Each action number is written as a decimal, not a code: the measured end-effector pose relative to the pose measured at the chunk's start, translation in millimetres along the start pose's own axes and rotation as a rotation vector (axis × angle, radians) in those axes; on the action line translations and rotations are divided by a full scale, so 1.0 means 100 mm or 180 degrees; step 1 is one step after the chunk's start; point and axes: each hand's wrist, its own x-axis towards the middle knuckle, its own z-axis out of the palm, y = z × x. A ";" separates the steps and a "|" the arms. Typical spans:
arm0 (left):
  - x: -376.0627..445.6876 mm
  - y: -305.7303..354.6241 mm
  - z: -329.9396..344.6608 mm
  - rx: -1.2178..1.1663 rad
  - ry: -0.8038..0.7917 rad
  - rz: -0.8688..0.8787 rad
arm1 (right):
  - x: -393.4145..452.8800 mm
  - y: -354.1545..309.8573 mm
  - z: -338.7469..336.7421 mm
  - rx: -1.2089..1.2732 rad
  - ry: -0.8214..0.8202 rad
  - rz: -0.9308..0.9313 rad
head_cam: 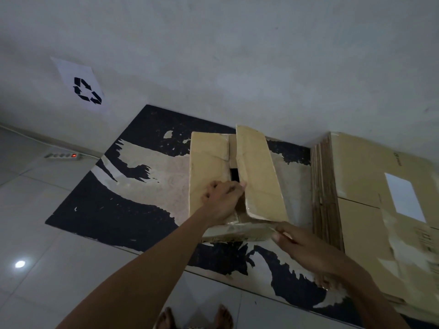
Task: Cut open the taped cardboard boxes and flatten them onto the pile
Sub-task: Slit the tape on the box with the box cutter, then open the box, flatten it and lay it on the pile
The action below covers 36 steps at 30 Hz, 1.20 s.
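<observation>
Box (pixel 209 162) under left hand (pixel 222 200), fingers curled gripping flap; right hand (pixel 306 250) pinching near edge.

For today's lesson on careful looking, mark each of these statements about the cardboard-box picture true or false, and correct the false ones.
1. The brown cardboard box stands on a worn black floor mat. True.
2. Both top flaps of the box lie taped shut. False: one top flap stands raised, and a dark gap shows beside it.
3. The left hand rests on top of the box, at the gap. True.
4. The right hand holds a knife. False: no knife is visible; its fingers are at the box's near lower edge.
5. The stack of flattened brown cardboard lies left of the box. False: it lies to the right.
6. A white sheet with a black recycling symbol hangs on the wall. True.
</observation>
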 end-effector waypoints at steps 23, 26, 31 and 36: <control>-0.58 0.04 -1.04 0.1164 0.1083 0.1167 | 0.91 1.10 0.52 -0.0036 0.1858 0.1338; -0.59 -0.34 -1.25 0.1495 0.1369 0.0312 | 0.86 0.86 0.44 0.0900 0.2661 0.0885; -0.48 -0.82 -0.94 0.0189 0.0653 -0.0792 | 0.73 0.08 0.29 0.0304 0.3234 -0.0450; -0.27 -0.71 -0.40 -0.0523 0.0536 -0.1069 | 0.97 -0.31 0.48 -0.1641 0.1797 0.0348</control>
